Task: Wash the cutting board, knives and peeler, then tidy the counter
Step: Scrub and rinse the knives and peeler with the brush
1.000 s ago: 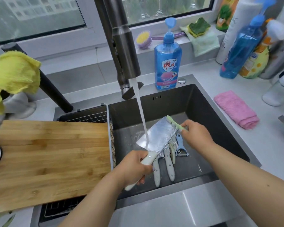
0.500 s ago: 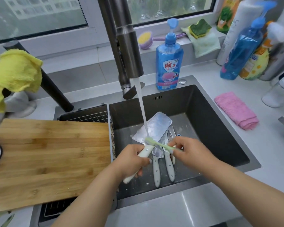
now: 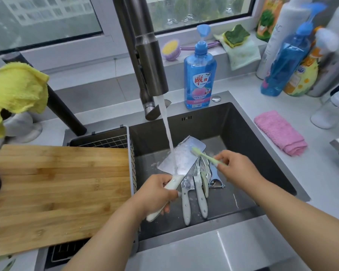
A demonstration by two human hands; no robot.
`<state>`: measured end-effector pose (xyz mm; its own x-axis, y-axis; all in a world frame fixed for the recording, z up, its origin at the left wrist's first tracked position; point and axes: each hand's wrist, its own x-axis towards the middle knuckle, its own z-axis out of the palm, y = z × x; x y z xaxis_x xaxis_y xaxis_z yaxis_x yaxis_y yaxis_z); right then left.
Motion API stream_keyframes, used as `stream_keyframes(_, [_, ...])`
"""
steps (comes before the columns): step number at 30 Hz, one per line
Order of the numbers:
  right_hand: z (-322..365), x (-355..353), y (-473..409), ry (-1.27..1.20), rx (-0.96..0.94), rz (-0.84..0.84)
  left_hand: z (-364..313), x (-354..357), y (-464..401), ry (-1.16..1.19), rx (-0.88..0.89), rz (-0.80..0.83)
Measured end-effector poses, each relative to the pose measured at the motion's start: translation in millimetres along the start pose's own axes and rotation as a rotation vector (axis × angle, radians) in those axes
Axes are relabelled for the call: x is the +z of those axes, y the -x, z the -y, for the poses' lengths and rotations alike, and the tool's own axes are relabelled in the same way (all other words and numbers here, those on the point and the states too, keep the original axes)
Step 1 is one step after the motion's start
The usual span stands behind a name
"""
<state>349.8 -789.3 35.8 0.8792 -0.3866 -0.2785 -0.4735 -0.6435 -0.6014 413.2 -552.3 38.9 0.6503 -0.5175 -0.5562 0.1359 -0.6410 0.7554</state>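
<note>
**Q:** How did you hang onto that thing while it was wet?

**Me:** My left hand was curled tight round the cleaver by its cream handle, blade tipped up over the sink under the running water. My right hand pinched a green toothbrush, bristles on the blade's far end.

**Q:** Slippery?

**Me:** I figured so. It's stiff, blade-heavy steel, so grab the handle only, never the edge. The smaller knives and the blue peeler lay on the sink floor; there looked to be three, but they overlapped. The cutting board sat across the drain rack on the left.
</note>
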Motion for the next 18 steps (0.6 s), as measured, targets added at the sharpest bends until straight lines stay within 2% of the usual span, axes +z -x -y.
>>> stream_keyframes(3, [2, 0, -7, 0.035, 0.001, -0.01, -1, 2, 0, -0.011, -0.013, -0.013])
stream_keyframes(10, [23, 26, 23, -0.057, -0.097, 0.209, 0, 0, -2, -0.01, -0.056, -0.045])
stream_keyframes(18, [12, 27, -12, -0.007, -0.01, 0.077, -5, 13, -1, -0.038, -0.127, -0.026])
